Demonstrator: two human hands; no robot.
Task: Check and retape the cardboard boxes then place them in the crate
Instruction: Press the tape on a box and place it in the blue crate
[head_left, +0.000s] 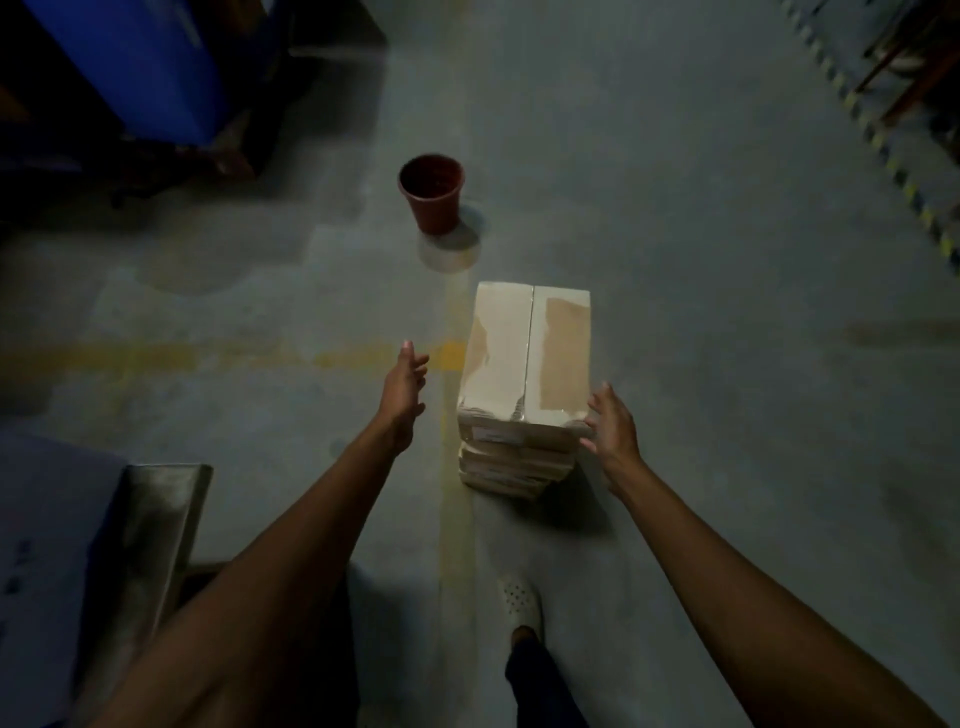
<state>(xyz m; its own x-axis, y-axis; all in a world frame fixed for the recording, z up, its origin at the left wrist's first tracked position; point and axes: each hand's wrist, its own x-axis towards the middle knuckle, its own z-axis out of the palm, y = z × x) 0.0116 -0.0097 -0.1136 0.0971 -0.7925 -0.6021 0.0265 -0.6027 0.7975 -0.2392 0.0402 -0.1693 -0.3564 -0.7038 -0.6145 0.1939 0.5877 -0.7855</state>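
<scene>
Cardboard box stack (524, 364): side labels (493, 433) too blurred to read. Right hand (613, 421), fingers spread, at stack's near-right corner; left hand (402, 387) open, left of stack, holding nothing.

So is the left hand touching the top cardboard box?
Apart. The head view shows bare floor between the left hand and the top cardboard box.

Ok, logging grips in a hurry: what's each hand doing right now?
Left hand: open, holding nothing, short of the boxes.
Right hand: open, fingers spread by the boxes' near corner, holding nothing.
</scene>
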